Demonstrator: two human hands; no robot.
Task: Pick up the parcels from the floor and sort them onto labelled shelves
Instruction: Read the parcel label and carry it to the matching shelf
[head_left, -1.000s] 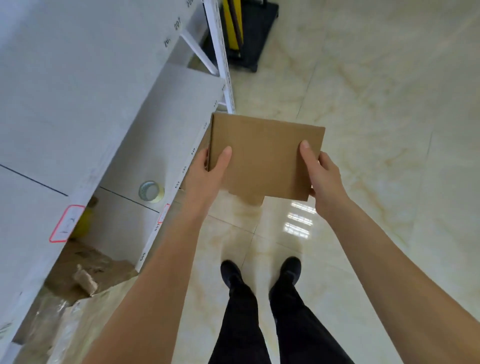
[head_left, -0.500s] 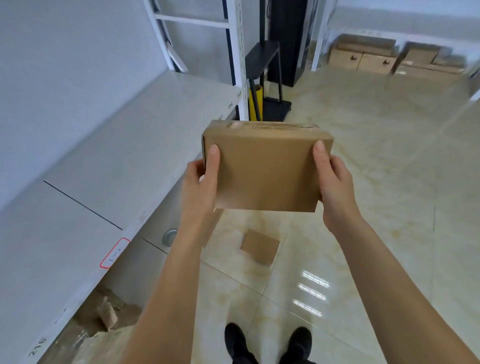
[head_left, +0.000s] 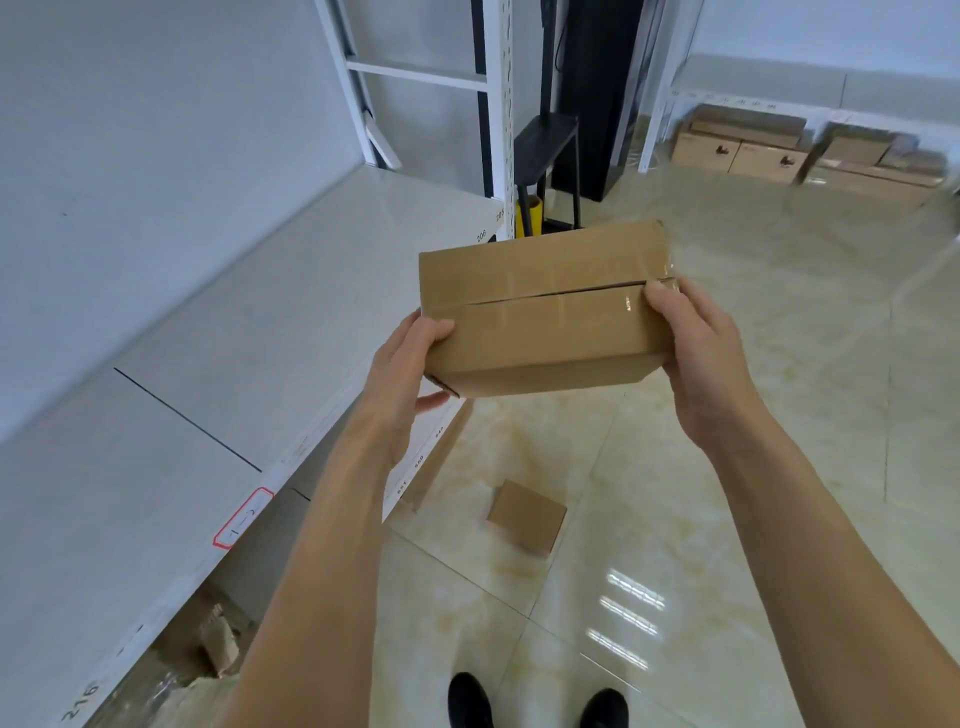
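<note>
A brown cardboard parcel (head_left: 545, 312) with a taped seam along its top is held in the air in front of me, tilted so the seam faces me. My left hand (head_left: 410, 364) grips its left end and my right hand (head_left: 696, 353) grips its right end. A second, smaller cardboard parcel (head_left: 525, 517) lies flat on the tiled floor below. To the left runs a white shelf (head_left: 218, 364) with a red-bordered label (head_left: 243, 518) and printed numbers on its front edge.
A white upright post (head_left: 503, 119) ends the shelf. Behind it stand a black stand (head_left: 553, 140) and a yellow roll (head_left: 529, 215). Several cardboard boxes (head_left: 748, 148) sit under a far rack. Cardboard scraps (head_left: 208, 644) lie under the shelf. My black shoes (head_left: 470, 701) are at the bottom.
The view has lifted from the floor toward the room. Both hands have raised the parcel and tipped it, so its taped seam now faces me. A second parcel on the floor has come into view.
</note>
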